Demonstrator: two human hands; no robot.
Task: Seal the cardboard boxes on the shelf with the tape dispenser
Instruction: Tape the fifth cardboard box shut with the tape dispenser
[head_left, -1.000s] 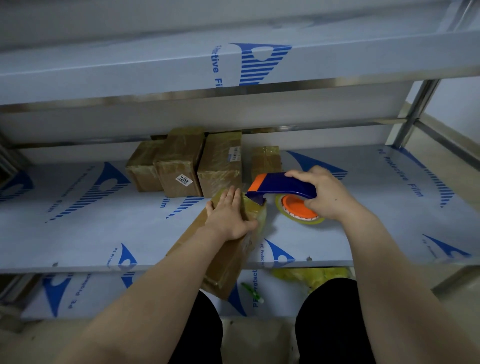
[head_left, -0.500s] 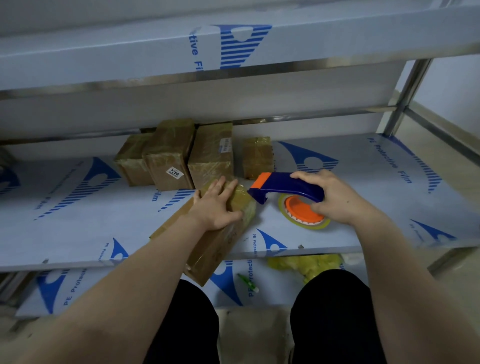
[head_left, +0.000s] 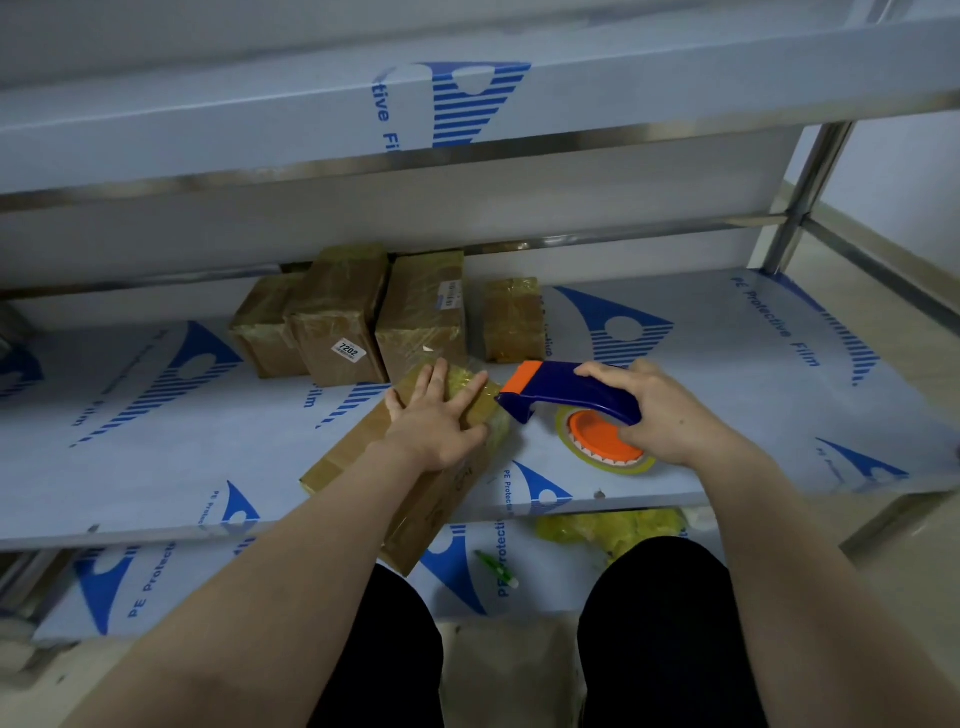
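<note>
- A green pen-like item (head_left: 496, 569) and crumpled yellow plastic (head_left: 623, 527) are noted on the lower shelf (head_left: 540, 582), the plastic partly hidden by the shelf above.
- A cardboard box (head_left: 431, 504) is found lying askew on the middle shelf (head_left: 156, 467); its near end overhangs the front edge; its far end is covered in yellowish tape.
- The left hand (head_left: 436, 421) is laid flat on the box's far end, fingers straight and spread.
- The tape dispenser (head_left: 566, 389) is gripped by its blue handle in the right hand (head_left: 670, 415); its nose is held just beside the box's far right corner; contact cannot be told.
- Four taped boxes (head_left: 421, 312) are stood together at the back.
</note>
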